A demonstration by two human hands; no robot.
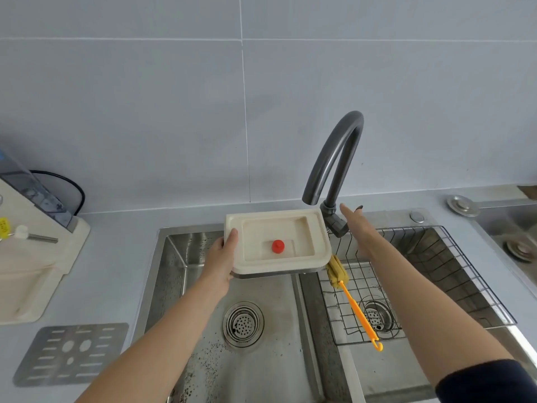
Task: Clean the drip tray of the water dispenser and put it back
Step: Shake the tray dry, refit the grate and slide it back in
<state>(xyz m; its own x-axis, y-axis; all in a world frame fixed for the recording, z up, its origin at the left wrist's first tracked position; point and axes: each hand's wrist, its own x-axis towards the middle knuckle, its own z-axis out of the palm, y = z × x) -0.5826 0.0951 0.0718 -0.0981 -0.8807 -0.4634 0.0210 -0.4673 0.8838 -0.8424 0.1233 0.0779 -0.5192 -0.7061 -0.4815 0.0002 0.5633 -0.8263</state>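
The cream drip tray (pixel 315 231), with a red float (pixel 277 246) in its recess, is held level over the left sink basin (pixel 203 330). My left hand (pixel 222 257) grips the tray's left edge, thumb on top. My right hand (pixel 356 221) is stretched out flat with fingers apart, next to the base and lever of the dark faucet (pixel 334 170), just right of the tray. It holds nothing. The tray's metal grille (pixel 72 353) lies flat on the counter at the lower left. The cream water dispenser (pixel 32 257) stands at the left edge.
A wire rack (pixel 436 271) sits in the right basin, and a yellow sponge brush with an orange handle (pixel 354 309) lies across it. Each basin has a drain strainer. A black cable runs behind the dispenser. A second sink is at the far right.
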